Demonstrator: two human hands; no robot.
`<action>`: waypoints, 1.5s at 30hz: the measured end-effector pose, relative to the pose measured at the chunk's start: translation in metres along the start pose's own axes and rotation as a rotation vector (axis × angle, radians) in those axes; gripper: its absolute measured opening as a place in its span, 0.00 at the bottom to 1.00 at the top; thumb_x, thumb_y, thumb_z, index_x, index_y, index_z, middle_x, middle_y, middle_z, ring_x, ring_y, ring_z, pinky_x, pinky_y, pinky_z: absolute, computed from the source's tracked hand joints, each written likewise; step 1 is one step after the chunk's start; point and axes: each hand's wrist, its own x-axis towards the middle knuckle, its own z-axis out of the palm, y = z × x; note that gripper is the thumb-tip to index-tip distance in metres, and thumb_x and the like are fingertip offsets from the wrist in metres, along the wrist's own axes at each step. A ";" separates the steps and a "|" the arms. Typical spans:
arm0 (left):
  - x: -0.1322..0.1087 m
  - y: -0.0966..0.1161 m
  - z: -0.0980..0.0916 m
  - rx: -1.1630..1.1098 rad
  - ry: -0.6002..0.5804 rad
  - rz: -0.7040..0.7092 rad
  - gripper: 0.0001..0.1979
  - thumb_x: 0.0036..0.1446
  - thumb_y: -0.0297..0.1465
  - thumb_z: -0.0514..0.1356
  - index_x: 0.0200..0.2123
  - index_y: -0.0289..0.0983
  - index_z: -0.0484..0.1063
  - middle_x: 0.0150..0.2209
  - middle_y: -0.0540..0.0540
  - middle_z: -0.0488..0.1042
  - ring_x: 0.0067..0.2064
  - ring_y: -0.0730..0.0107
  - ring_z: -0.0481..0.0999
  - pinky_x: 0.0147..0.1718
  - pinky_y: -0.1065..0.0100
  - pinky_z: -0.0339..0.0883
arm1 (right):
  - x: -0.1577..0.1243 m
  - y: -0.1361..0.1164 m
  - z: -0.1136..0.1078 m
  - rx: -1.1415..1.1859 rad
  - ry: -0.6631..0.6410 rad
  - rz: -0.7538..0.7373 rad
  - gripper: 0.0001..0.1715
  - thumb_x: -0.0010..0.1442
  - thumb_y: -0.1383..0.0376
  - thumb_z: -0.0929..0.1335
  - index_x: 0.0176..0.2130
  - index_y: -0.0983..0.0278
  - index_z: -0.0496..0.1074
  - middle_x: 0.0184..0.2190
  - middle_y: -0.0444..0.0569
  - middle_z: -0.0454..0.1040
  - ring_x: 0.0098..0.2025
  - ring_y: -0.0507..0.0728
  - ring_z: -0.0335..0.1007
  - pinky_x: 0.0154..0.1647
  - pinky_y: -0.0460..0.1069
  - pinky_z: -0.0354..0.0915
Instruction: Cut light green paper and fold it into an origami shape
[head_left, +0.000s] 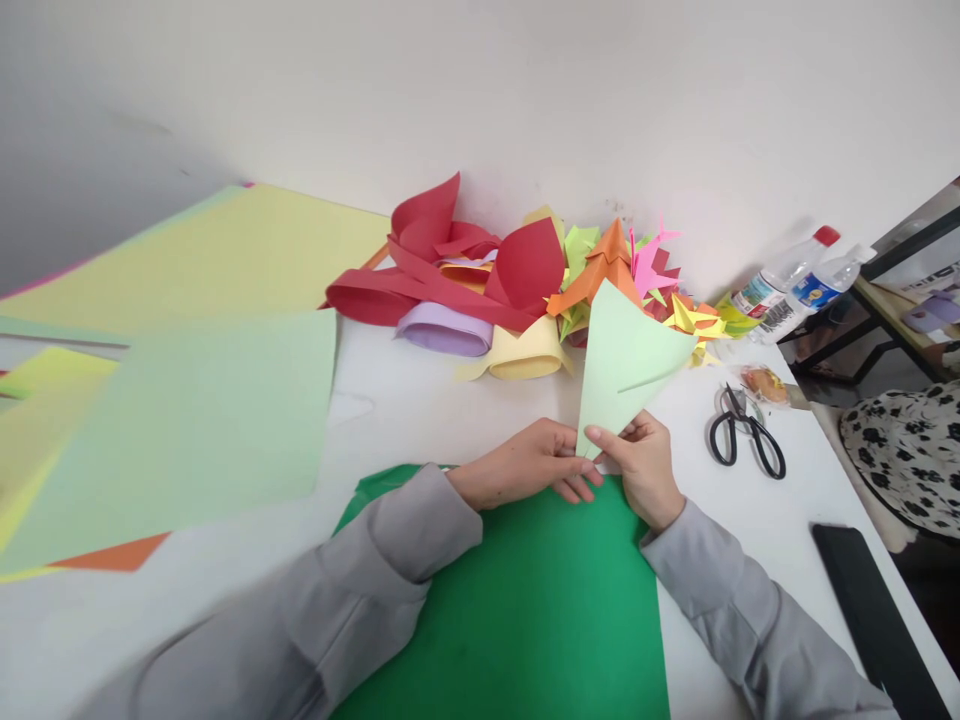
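Observation:
A pale green paper (622,365) rolled into a cone stands upright, its narrow end pinched between both my hands. My left hand (525,462) grips the cone's lower tip from the left, fingers closed on it. Pressed against the tip from the right, my right hand (643,462) has its thumb and fingers closed on the paper too. Both hands rest over a dark green sheet (540,610) lying flat on the white table (420,400).
A heap of folded and curled coloured paper shapes (525,280) lies against the wall. Large pale green (187,430) and yellow sheets (210,250) cover the left. Black scissors (742,430), two plastic bottles (795,280), and a black phone (874,615) are on the right.

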 end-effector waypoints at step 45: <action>-0.001 0.003 0.005 0.067 0.029 -0.009 0.16 0.49 0.40 0.63 0.24 0.32 0.69 0.26 0.44 0.77 0.25 0.68 0.77 0.28 0.65 0.73 | 0.009 0.005 -0.010 0.158 0.047 -0.069 0.14 0.42 0.67 0.77 0.32 0.64 0.75 0.33 0.48 0.80 0.32 0.55 0.73 0.33 0.49 0.68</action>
